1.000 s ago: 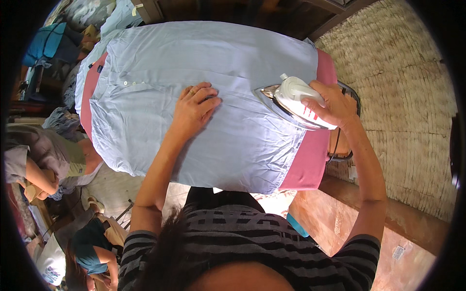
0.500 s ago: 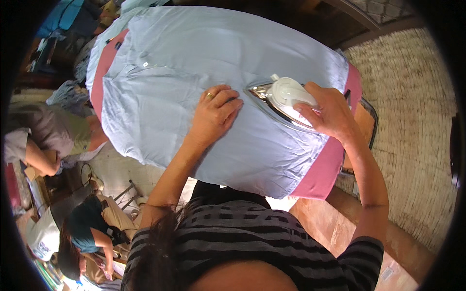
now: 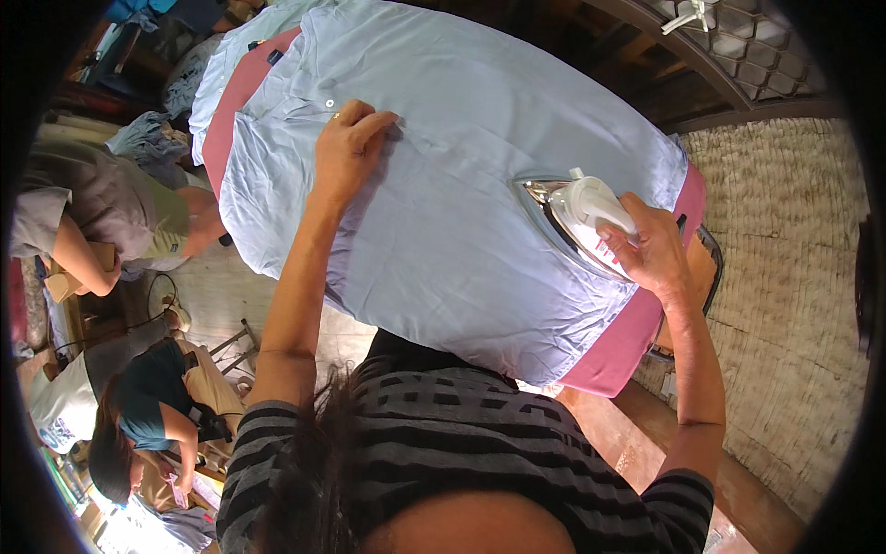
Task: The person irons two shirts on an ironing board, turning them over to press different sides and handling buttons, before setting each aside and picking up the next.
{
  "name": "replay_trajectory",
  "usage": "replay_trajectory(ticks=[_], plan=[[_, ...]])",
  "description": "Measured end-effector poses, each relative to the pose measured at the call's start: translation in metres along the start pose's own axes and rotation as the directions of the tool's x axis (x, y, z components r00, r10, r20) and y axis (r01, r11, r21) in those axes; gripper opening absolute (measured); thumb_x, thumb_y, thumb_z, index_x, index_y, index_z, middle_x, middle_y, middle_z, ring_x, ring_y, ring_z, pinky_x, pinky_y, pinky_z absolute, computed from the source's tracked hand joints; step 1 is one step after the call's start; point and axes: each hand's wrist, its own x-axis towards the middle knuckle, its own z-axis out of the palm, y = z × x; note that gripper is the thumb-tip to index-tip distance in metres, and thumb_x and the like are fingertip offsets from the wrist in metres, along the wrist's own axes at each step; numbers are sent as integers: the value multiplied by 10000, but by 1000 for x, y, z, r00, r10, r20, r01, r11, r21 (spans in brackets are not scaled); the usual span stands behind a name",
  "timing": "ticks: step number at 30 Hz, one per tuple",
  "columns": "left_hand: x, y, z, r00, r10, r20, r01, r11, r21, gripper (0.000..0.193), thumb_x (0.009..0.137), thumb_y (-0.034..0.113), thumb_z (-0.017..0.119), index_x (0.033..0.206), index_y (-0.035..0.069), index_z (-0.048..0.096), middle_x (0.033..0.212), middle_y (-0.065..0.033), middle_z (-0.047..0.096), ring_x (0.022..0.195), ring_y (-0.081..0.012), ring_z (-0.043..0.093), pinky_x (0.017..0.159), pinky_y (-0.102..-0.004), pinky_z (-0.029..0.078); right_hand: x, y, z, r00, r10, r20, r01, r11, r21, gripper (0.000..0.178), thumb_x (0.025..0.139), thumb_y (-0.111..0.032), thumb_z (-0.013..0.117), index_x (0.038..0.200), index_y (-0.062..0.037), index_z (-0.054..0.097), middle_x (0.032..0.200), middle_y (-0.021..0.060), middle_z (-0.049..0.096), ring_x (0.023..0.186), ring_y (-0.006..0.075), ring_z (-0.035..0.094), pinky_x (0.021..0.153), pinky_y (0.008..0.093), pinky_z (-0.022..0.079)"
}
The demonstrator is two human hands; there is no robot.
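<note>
A light blue buttoned garment (image 3: pixel 461 120), which looks like a shirt, lies over an ironing board with a dusty red cover (image 3: pixel 604 355). My right hand (image 3: pixel 657 245) is wrapped round the handle of a white steam iron (image 3: pixel 591 208), its metal soleplate down on the cloth at the board's right part and its tip toward the upper left. My left hand (image 3: pixel 351 152), a ring on one finger, is at the garment beside a white button (image 3: pixel 329 103). Its fingers are bent and drawn together at the fabric, seemingly pinching it. Creases run along the near edge.
Two other people are at the left: one standing in grey (image 3: pixel 92 203), one lower down in a dark teal top (image 3: pixel 152 397). Heaped cloth (image 3: pixel 148 138) lies behind the board's left end. A metal lattice gate (image 3: pixel 757 55) stands at the far right.
My left hand has moved left and away from me across the garment, toward the button, and its fingers have drawn together. My right hand with the iron shows a little farther right and nearer.
</note>
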Motion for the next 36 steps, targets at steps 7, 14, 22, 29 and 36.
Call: replay_trajectory(ticks=[7,14,22,29,36], plan=[[-14,5,-2,987,-155,-35,149,980,-130,160,901,34,664,1055,32,706,752,-59,651,657,-132,621,642,-249,484,16,0,2,997,-78,-2,78,996,38,273,879,-239,736,901,-24,569,738,199,644,657,388,655,541,428,472],[-8,22,4,839,-542,51,507,743,-438,187,919,154,738,974,-22,703,834,1,691,769,-66,629,723,-212,495,42,-17,10,988,-145,48,145,989,5,331,910,-347,693,913,-37,578,686,193,633,636,430,625,565,446,471],[-12,13,18,854,-521,1,407,667,-624,139,887,65,740,1012,5,729,886,-6,706,791,-66,624,723,-208,491,43,21,-5,978,-208,27,209,975,-70,336,911,-356,679,933,-30,596,713,198,630,660,393,640,590,407,477],[-9,5,12,849,-517,112,446,585,-678,199,908,40,680,1094,21,747,886,7,702,768,-46,588,685,-189,460,61,13,-2,954,-294,63,298,952,-64,364,888,-392,686,889,-41,589,704,183,639,653,381,635,605,421,479],[-17,6,18,860,-509,27,405,650,-643,267,914,0,660,1175,17,714,1086,-42,720,939,-84,636,850,-223,503,59,6,7,963,-266,32,268,946,-182,450,867,-520,670,912,-73,632,733,185,664,721,380,654,655,461,499]])
